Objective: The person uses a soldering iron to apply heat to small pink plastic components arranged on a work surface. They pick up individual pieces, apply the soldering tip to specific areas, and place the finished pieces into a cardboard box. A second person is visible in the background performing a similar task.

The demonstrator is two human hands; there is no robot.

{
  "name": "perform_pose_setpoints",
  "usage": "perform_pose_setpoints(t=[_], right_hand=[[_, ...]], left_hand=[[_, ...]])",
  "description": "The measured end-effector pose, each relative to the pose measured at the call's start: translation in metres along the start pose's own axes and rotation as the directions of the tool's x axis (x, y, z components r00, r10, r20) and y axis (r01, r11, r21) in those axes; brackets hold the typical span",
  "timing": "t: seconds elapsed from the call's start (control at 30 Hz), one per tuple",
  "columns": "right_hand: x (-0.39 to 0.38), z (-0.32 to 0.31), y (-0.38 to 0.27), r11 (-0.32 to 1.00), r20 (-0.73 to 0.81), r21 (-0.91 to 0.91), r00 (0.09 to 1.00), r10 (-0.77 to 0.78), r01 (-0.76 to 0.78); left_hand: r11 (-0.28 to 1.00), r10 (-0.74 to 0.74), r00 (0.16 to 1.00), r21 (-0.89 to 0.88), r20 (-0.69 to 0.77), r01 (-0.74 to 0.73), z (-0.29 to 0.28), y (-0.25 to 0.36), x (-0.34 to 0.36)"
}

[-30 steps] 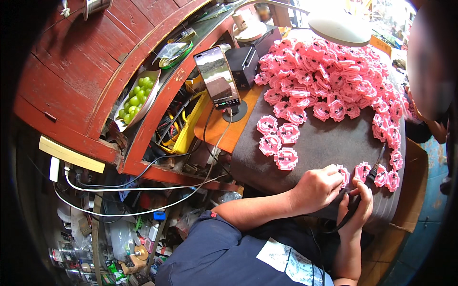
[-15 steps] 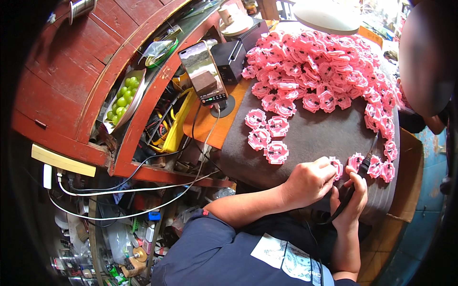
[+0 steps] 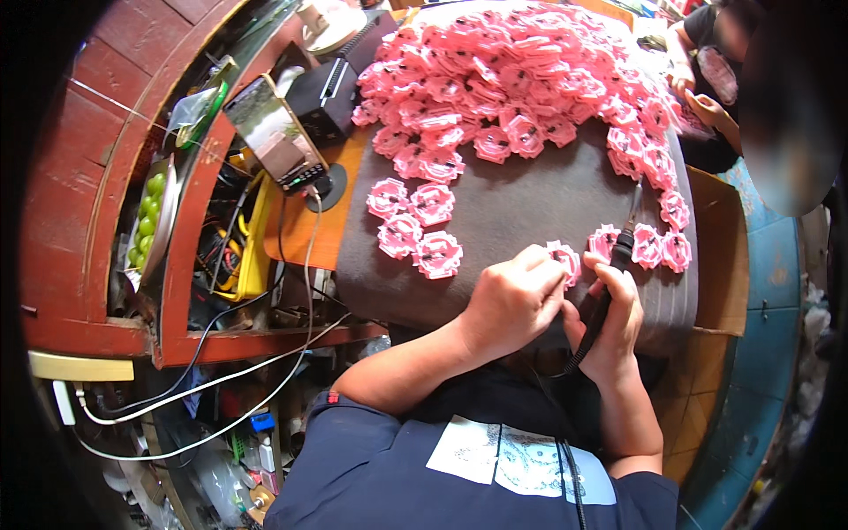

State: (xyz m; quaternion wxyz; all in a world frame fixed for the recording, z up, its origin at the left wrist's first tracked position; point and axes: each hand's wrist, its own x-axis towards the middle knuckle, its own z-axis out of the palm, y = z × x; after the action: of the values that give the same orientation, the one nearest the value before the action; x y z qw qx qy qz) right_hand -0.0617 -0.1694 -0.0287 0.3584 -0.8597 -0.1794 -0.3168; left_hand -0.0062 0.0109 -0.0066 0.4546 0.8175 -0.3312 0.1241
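Observation:
My left hand (image 3: 515, 296) is closed, its fingertips pinching the edge of a small pink plastic part (image 3: 564, 261) over the front of the grey-covered work surface (image 3: 521, 212). Close beside it, my right hand (image 3: 611, 322) grips a black soldering iron (image 3: 622, 254), whose thin tip points away from me, up toward the pink parts. One loose pink part (image 3: 604, 239) lies just past my right fingers. A large heap of similar pink parts (image 3: 503, 75), with dark pieces in their middles, covers the far side. Several more (image 3: 411, 228) lie in a small group at the left.
Left of the surface, a phone (image 3: 276, 134) stands on a round stand before a black box (image 3: 322, 97). White cables (image 3: 221, 389) cross the lower left. Green grapes (image 3: 148, 221) sit in a shelf. Another person's hands (image 3: 702, 102) show at far right, above a cardboard box (image 3: 723, 256).
The whole view has shifted, so the scene sits further left and higher. Both hands keep nearly the same pose, and the other person's hands now show more fully.

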Motion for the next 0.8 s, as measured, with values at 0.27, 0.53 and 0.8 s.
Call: perform_pose_setpoints(t=[0.27,0.53,0.8], right_hand=[[-0.001,-0.001,0.001,1.0,-0.028,0.009,0.999,-0.021,0.021],[0.017,0.011,-0.012,0.992,0.028,-0.129,1.0,0.0,0.003],[0.017,0.006,-0.005,0.969,0.077,-0.237,0.992,0.097,-0.076]], left_hand=[[1.0,-0.006,1.0,0.014,0.029,0.006,0.001,-0.002,-0.001],[0.999,0.026,0.988,0.027,-0.155,-0.022,-0.045,0.002,-0.024],[0.917,-0.058,0.983,0.38,-0.176,0.123,-0.082,-0.018,-0.062]])
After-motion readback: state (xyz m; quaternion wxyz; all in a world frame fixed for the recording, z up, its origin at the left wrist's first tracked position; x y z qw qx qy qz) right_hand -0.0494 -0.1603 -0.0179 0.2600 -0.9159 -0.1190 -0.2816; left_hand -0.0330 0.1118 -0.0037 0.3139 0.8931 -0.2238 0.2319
